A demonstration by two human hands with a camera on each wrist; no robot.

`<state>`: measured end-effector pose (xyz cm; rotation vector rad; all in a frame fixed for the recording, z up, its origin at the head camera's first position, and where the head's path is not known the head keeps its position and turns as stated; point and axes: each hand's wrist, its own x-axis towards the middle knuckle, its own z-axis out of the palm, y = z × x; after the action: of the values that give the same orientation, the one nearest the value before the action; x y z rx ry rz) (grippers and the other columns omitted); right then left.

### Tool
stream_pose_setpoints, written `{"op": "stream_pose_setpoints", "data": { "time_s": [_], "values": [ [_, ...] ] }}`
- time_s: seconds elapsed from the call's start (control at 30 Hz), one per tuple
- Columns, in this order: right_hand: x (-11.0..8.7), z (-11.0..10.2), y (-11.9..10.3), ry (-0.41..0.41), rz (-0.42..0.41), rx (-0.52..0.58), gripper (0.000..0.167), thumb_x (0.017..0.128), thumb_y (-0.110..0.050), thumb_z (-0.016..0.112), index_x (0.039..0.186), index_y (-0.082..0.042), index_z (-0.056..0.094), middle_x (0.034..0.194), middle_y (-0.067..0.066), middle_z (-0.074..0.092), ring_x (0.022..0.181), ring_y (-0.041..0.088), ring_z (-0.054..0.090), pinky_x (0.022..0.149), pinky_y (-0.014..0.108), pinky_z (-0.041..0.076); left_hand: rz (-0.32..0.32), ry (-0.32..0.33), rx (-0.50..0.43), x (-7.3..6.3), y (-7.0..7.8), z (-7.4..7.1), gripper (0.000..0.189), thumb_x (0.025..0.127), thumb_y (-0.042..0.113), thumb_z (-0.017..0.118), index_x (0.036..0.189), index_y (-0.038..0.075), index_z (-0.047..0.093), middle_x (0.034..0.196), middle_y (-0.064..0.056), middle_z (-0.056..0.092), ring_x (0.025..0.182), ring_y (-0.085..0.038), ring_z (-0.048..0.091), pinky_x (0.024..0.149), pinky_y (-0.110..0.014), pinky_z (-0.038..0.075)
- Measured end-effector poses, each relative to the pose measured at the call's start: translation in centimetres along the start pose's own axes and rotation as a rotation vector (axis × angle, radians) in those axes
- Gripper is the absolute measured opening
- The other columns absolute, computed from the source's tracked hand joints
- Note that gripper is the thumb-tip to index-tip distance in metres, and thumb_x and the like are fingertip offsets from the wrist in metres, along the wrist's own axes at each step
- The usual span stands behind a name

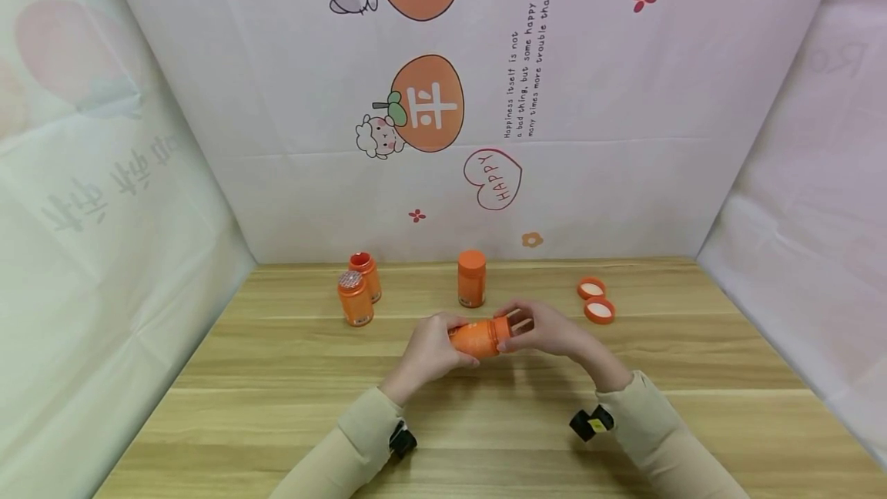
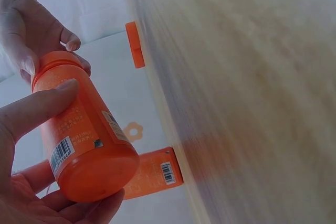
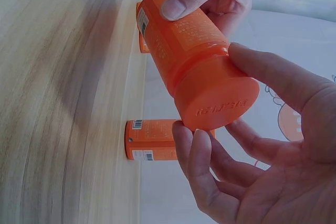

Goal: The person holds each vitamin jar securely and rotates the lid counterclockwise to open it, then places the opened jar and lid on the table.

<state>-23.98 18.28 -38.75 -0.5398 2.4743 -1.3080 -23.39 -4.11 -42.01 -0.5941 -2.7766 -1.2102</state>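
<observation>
An orange bottle (image 1: pixel 474 339) is held tilted on its side above the table, its cap end pointing right. My left hand (image 1: pixel 431 349) grips the bottle's body, with the thumb along the label in the left wrist view. My right hand (image 1: pixel 543 329) holds the orange cap (image 3: pixel 218 98) at its rim between thumb and fingers. The cap sits on the bottle's neck; whether it is loose I cannot tell. Just behind the hands, another capped orange bottle (image 1: pixel 472 280) stands upright.
Two capless orange bottles stand at the back left: the nearer bottle (image 1: pixel 356 305) has a speckled silvery top, the farther bottle (image 1: pixel 371 280) an open mouth. To the right, two orange caps (image 1: pixel 599 310) lie white side up. A printed white cloth (image 1: pixel 312 199) rises behind the wooden table (image 1: pixel 277 406).
</observation>
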Motion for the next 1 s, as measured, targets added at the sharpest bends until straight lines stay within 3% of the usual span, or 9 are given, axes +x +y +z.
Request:
{"op": "stream_pose_setpoints", "data": {
  "time_s": [0.4,0.63,0.87,1.0],
  "values": [
    [-0.14,-0.17,0.03,0.011,-0.026,0.049,0.057,0.075,-0.015,0.079,0.123,0.000,0.053,0.119,0.022,0.059,0.101,0.030,0.062,0.079,0.038,0.055,-0.024,-0.004,-0.010,-0.07,0.24,-0.24,0.058,0.059,0.018,0.089,0.112,0.008,0.069,0.105,-0.006,0.066,0.092,-0.018,0.058,0.082,-0.037,0.048],
    [-0.42,-0.20,-0.05,0.045,0.001,0.032,0.056,0.074,-0.019,0.081,0.121,-0.004,0.055,0.116,0.016,0.060,0.101,0.028,0.061,0.081,0.038,0.054,-0.007,-0.001,-0.028,0.01,-0.05,-0.23,0.054,0.060,0.022,0.089,0.108,0.009,0.069,0.103,-0.004,0.068,0.089,-0.017,0.057,0.080,-0.037,0.046],
    [-0.57,-0.35,0.11,0.079,0.025,0.035,0.061,0.074,-0.020,0.081,0.125,-0.001,0.054,0.118,0.015,0.059,0.099,0.025,0.062,0.081,0.037,0.053,0.000,-0.023,-0.162,0.01,-0.36,-0.18,0.045,0.061,0.015,0.087,0.103,0.012,0.070,0.093,0.002,0.068,0.080,-0.015,0.057,0.072,-0.032,0.045],
    [-0.58,-0.48,0.20,0.083,0.010,0.034,0.063,0.075,-0.019,0.080,0.128,0.003,0.052,0.121,0.019,0.058,0.099,0.026,0.062,0.082,0.037,0.053,-0.003,-0.022,-0.175,0.00,-0.45,-0.16,0.047,0.063,0.014,0.085,0.106,0.012,0.069,0.095,0.003,0.068,0.081,-0.015,0.057,0.072,-0.032,0.045]
  ]
}}
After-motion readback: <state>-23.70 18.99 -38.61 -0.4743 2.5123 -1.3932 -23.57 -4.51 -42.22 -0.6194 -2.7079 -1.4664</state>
